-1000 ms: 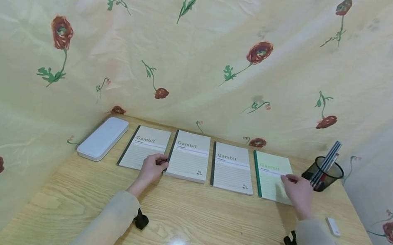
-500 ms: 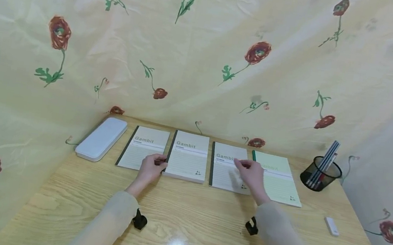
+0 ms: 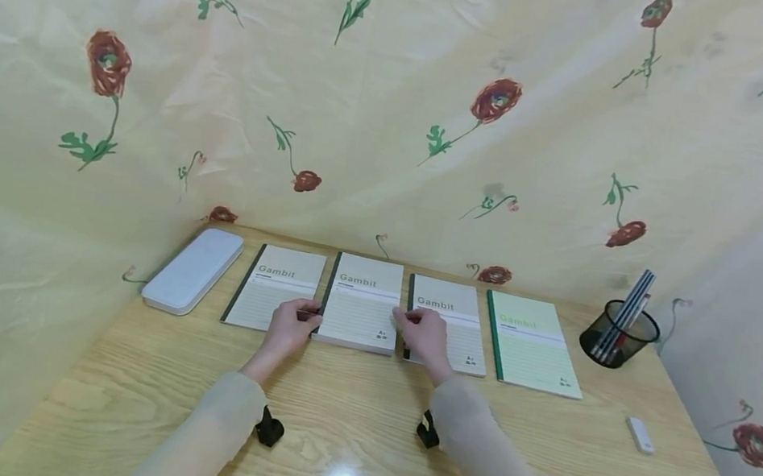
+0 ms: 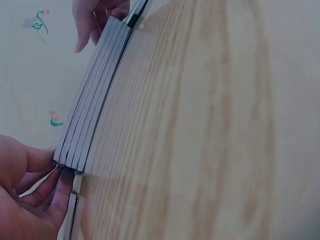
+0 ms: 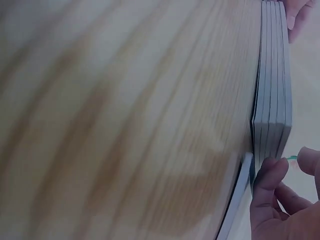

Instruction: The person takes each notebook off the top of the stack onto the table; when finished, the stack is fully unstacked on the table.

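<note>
In the head view a thick stack of white notebooks (image 3: pixel 361 304) lies flat between both hands. My left hand (image 3: pixel 291 328) is at its dark spine; in the left wrist view the thumb is at the top corner and the curled fingers meet the spine, pinching that edge. My right hand (image 3: pixel 424 337) reaches over the notebook (image 3: pixel 461 339) to the right. In the right wrist view its fingertips (image 5: pixel 278 167) are right at the stack's other side, thumb raised apart from it.
A white notebook (image 3: pixel 275 288) lies left of the stack and a green-spined notebook (image 3: pixel 535 345) farther right. A white case (image 3: pixel 194 270) stands at far left. A black mesh pen holder (image 3: pixel 619 336) with pencils and a small white object (image 3: pixel 640 435) are at right.
My right hand has moved left from the green-spined notebook, over the white notebook, to the right side of the stack. My left hand has stayed at the stack's spine.
</note>
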The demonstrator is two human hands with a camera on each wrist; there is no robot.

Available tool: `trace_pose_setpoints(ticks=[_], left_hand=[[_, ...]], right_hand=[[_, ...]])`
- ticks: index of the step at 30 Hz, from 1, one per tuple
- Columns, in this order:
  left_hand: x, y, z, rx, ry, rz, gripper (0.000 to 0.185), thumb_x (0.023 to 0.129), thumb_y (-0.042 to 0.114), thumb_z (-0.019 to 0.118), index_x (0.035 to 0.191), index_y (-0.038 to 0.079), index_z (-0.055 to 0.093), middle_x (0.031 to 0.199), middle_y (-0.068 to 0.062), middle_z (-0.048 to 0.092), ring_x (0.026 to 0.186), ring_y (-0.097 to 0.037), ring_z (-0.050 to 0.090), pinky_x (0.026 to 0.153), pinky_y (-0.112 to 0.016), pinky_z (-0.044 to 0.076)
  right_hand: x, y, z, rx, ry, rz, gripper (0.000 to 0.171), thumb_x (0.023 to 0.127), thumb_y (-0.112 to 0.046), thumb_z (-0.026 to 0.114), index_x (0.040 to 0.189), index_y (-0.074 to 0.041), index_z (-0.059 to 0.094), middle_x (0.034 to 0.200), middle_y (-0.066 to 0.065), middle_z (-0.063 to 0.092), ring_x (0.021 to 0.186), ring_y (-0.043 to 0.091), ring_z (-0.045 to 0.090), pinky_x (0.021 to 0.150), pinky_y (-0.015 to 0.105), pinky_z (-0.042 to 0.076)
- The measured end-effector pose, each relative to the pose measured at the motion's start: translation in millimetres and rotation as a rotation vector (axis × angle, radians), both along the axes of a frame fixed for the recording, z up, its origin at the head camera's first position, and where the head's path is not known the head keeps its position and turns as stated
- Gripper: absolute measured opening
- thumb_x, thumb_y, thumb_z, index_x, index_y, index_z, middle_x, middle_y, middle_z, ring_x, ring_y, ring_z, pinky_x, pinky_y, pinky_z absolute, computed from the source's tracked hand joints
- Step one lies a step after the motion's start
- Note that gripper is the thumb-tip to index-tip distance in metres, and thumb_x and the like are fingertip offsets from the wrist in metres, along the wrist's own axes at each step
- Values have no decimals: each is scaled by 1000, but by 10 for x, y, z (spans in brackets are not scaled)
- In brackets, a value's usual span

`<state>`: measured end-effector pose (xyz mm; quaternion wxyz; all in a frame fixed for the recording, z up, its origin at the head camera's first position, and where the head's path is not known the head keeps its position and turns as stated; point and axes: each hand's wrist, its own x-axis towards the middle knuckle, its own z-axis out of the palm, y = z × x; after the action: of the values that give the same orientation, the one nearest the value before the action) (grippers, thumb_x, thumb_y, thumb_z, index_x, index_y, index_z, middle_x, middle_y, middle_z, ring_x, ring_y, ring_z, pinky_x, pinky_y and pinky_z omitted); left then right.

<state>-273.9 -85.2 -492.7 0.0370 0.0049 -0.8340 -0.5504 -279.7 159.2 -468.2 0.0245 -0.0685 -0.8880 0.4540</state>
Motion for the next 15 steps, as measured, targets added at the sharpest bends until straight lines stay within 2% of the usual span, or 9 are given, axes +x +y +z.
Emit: trace_pose_setpoints(ticks=[4,9,15], left_hand=[[3,8,6,-8,3,1,27,93,3,67,119,-3,67,109,-16,70,99,-28,63,86,-40,53],[15,13,22,-16,9,-2,27,93,3,66,119,-4,67,109,-16,69,100,-29,63,87,-41,52],[19,6,12,-24,-4,4,27,94,3,66,120,-2,67,111,-16,69,101,-29,63,89,-42,52]], right_hand=[[-19,-84,-16,10,-4,-19,38,94,-36,69,102,0,73,88,11,69,72,19,62,61,30,52],[-54,-166,-60,59,-1,-40,38,92,-39,71,96,-1,74,77,7,68,62,18,60,52,28,49],[-61,-216,-66,85,9,-62,34,90,-35,74,93,-1,74,76,6,67,66,18,60,57,29,48]])
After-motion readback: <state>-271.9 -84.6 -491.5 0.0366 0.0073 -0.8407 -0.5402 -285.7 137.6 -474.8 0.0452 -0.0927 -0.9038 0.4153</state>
